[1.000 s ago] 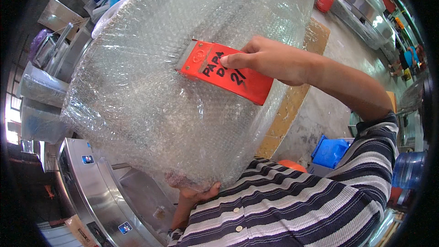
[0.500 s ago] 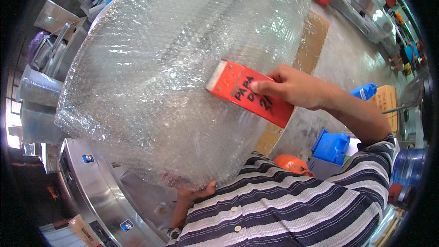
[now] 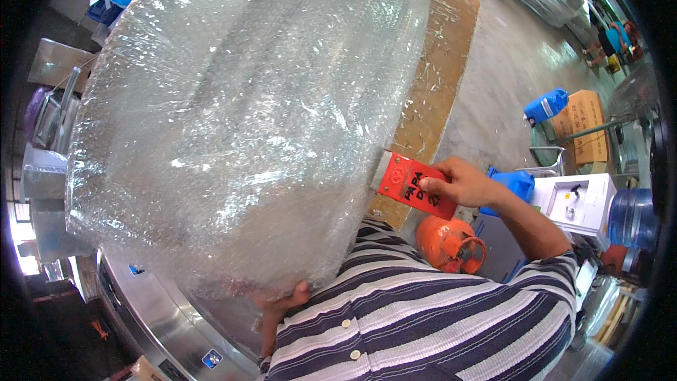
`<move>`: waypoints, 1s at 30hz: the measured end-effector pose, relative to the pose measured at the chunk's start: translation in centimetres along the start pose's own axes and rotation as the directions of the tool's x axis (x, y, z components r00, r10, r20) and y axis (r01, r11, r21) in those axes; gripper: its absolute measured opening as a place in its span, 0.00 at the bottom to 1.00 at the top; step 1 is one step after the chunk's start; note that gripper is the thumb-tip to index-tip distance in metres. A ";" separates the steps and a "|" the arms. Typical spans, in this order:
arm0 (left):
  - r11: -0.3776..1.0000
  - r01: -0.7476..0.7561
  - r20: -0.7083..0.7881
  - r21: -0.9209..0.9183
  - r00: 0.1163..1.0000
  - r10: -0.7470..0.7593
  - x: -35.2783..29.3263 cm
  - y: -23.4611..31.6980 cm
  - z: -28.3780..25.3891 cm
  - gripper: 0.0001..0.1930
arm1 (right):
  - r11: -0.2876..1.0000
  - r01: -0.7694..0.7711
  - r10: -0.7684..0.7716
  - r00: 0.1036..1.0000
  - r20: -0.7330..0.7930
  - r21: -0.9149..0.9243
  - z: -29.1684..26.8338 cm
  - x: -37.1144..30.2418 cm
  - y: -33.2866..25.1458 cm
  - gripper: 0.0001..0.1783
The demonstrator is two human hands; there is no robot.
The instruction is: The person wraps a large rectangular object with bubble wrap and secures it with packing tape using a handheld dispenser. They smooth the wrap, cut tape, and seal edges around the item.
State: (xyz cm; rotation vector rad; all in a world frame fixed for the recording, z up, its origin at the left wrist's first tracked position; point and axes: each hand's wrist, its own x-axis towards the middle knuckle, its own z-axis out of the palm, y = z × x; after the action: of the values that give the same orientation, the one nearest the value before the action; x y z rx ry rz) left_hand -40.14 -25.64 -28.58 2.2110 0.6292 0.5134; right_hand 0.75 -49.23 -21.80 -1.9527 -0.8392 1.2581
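A large object under clear bubble wrap (image 3: 247, 113) fills the left and middle of the view. My left hand (image 3: 285, 299) grips its near lower edge, close to my striped shirt. The thumb shows outside, while the fingers are blurred behind the plastic. My right hand (image 3: 458, 182) is closed on a red tape dispenser (image 3: 412, 185), a flat-topped tool with dark handwriting and a pale front edge. That front edge lies at the right side of the wrap; whether it touches, I cannot tell. What the wrap covers is hidden.
Flattened cardboard (image 3: 430, 77) lies along the wrap's right side. An orange gas cylinder (image 3: 451, 243) stands close to my right forearm. Beyond it are a blue container (image 3: 515, 183), a carton (image 3: 585, 127) and a water bottle (image 3: 630, 219). A steel appliance (image 3: 159, 303) borders the lower left.
My right hand has drawn the tape dispenser from over the wrap's middle toward its right edge. The view has shifted, showing more cardboard and the gas cylinder. My left hand keeps its grip.
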 end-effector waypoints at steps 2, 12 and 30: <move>1.000 0.020 0.017 -0.001 1.000 -0.020 0.5 -0.2 -0.1 0.27 | 0.998 0.029 -0.024 0.997 -0.076 0.056 0.6 -0.7 0.8 0.28; 0.989 0.119 -0.109 0.091 0.988 -0.109 2.5 -1.5 -3.5 0.27 | 0.977 0.191 -0.153 0.939 -0.309 0.095 2.6 -0.7 2.8 0.22; 0.959 0.207 -0.290 0.193 0.946 -0.146 6.9 -3.1 -9.1 0.28 | 0.940 0.312 -0.248 0.904 -0.348 0.141 4.6 1.7 6.2 0.22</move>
State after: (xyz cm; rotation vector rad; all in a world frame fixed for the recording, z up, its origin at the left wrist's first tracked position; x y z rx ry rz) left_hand -40.38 -14.69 -24.17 2.2785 1.0687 0.6896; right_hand -2.00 -50.65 -29.11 -1.7442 -0.7639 0.7870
